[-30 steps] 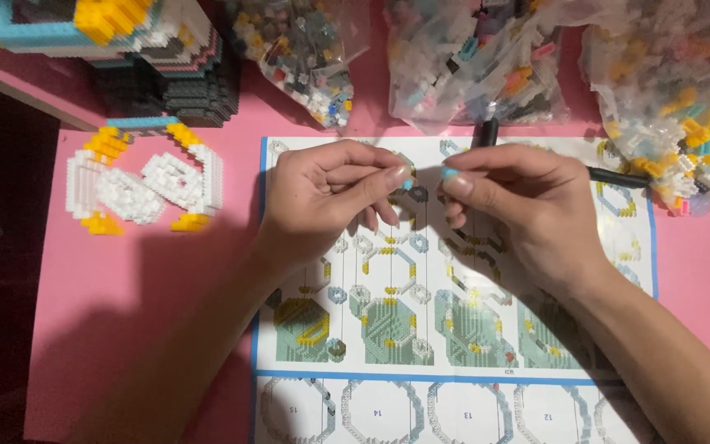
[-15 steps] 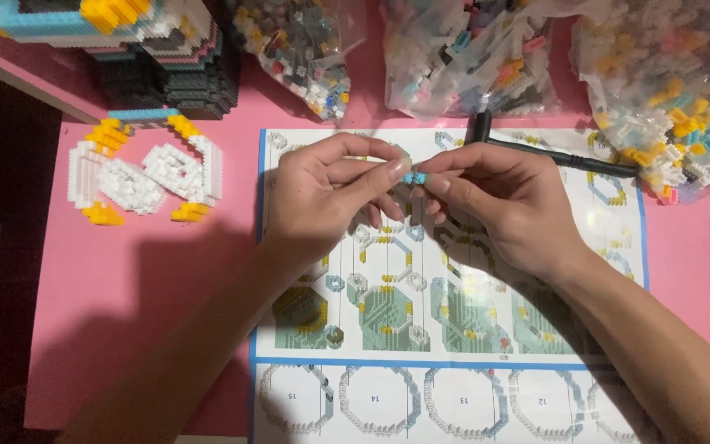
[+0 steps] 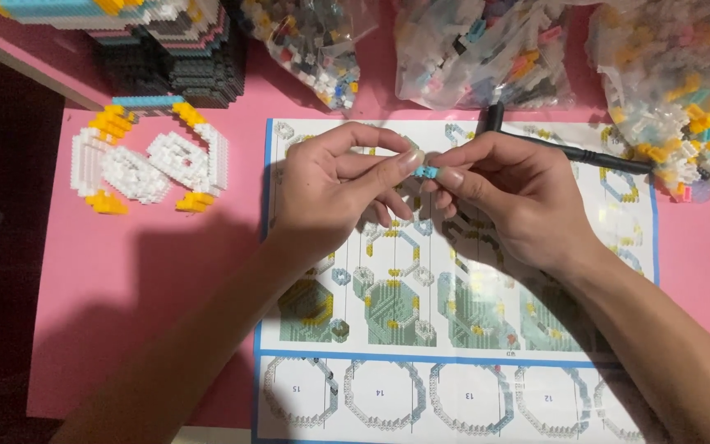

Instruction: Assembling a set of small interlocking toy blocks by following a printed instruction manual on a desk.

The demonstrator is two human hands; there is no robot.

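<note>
1. Both hands pinch tiny blue brick (image 3: 426,172) between fingertips: left hand (image 3: 334,185), right hand (image 3: 507,193), closed on it
2. Brick held above instruction sheet (image 3: 454,362) on pink table (image 3: 166,288)
3. Black tool (image 3: 569,148) lies behind right hand; white-yellow block piece (image 3: 145,164) at left, well apart

Tiny turquoise brick (image 3: 426,172), pink table (image 3: 166,271), white-and-yellow brick assembly (image 3: 145,160), blue-bordered instruction sheet (image 3: 462,362).

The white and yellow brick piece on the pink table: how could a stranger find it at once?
Start at the printed instruction sheet on the pink table and look left of its top corner. There lies the brick piece, beside the left hand. Unlike the bagged loose bricks, it is assembled, white with yellow corners.
</note>
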